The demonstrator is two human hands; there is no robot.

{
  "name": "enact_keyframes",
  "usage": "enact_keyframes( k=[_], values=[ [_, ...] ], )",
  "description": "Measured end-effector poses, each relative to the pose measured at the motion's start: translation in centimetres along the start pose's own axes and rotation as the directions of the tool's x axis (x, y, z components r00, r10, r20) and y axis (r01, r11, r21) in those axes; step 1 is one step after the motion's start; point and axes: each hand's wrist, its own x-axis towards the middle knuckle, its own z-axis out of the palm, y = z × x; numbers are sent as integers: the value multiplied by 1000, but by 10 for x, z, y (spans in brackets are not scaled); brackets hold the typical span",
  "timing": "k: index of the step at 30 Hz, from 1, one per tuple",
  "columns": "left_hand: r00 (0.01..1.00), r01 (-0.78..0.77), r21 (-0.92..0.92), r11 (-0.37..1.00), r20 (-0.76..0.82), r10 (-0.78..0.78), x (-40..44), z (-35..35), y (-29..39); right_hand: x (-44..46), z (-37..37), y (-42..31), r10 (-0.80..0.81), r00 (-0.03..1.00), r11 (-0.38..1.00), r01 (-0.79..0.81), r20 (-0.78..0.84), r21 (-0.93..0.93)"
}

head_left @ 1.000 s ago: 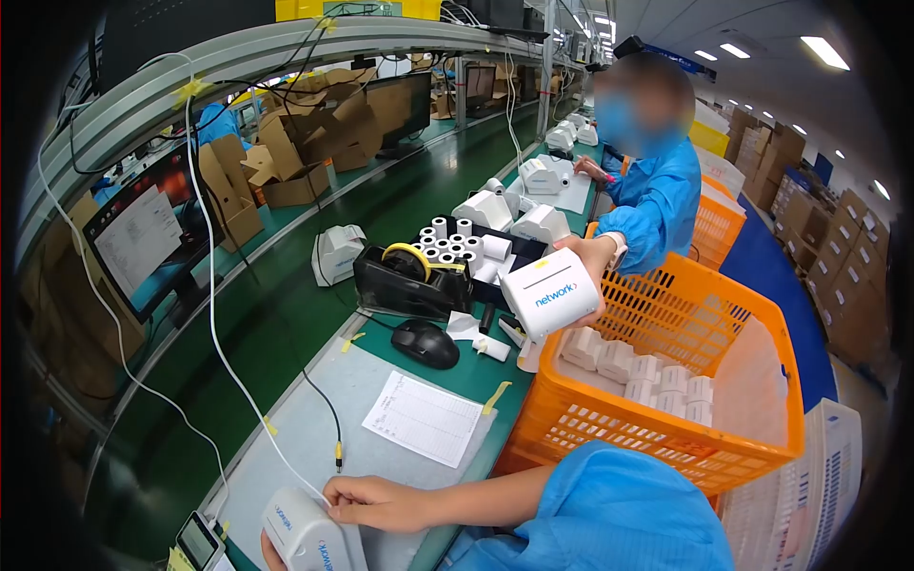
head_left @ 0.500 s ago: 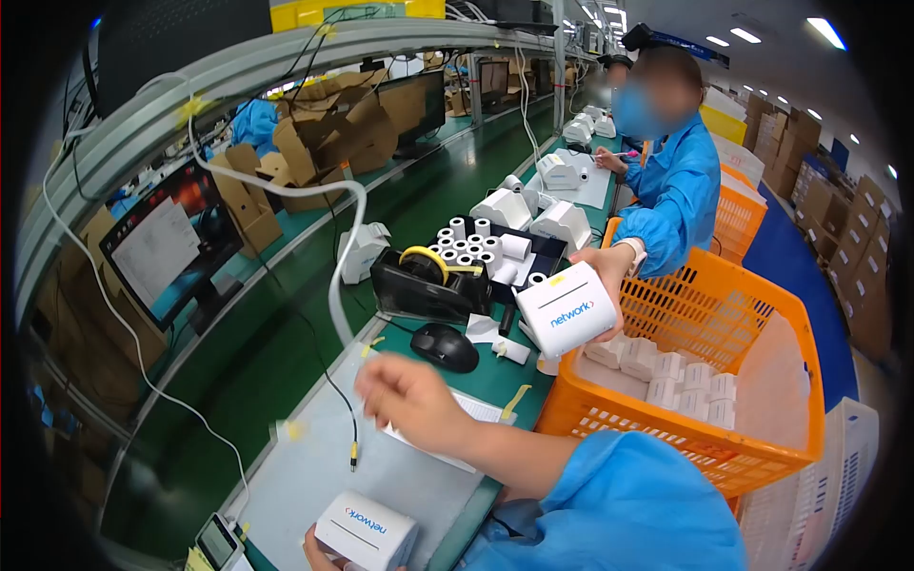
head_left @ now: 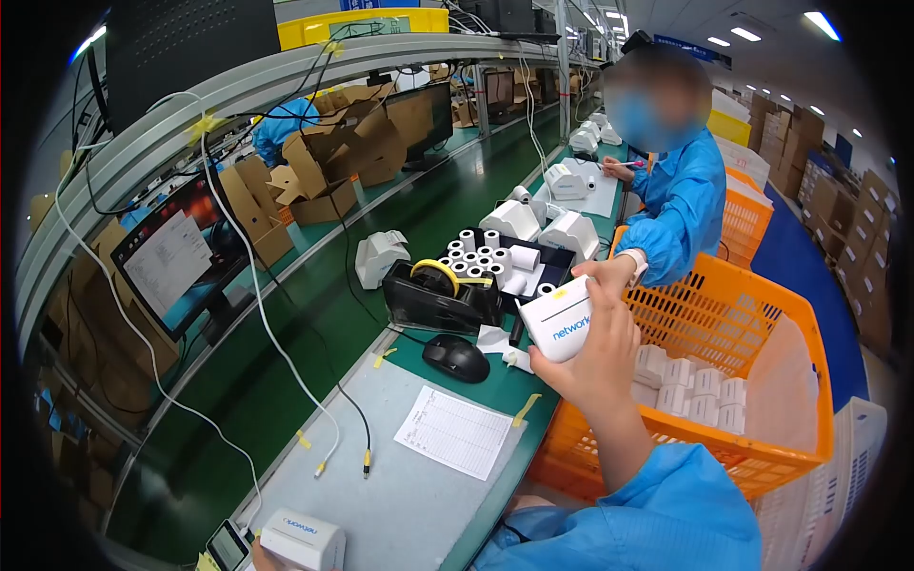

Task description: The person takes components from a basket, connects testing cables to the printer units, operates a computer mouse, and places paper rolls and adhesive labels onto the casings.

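Note:
My right hand has its fingers and thumb around a white printer marked "network", above the near corner of an orange crate. A co-worker's hand is at the far side of the same printer. At the bottom left, my left hand shows only in part, its fingers against the side of a second white printer on the grey mat. Two loose cable ends lie on the mat, one white and one black.
An orange crate holding white boxes stands on the right. On the bench are a black mouse, a tape dispenser, paper rolls and a printed sheet. A co-worker sits beyond.
My right hand has let go of the white cable and moved up to the printer held out by the co-worker. The near printer has shifted left, with my left hand at it.

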Motion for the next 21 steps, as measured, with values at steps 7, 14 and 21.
enact_keyframes(
  k=[7, 14, 21],
  values=[
    [996, 52, 152, 987, 63, -62, 0, -24, 24, -7, -8, 5, -212, 946, 710, 323, -247, 626],
    [915, -366, -88, 926, -214, 341, -6, -24, 103, -55, 21, -51, -631, 774, 61, 104, -42, 993],
    [891, -364, 111, 925, 331, 311, 6, 19, 94, -111, 53, -98, -875, 456, 4, -326, 161, 945]
  ],
)
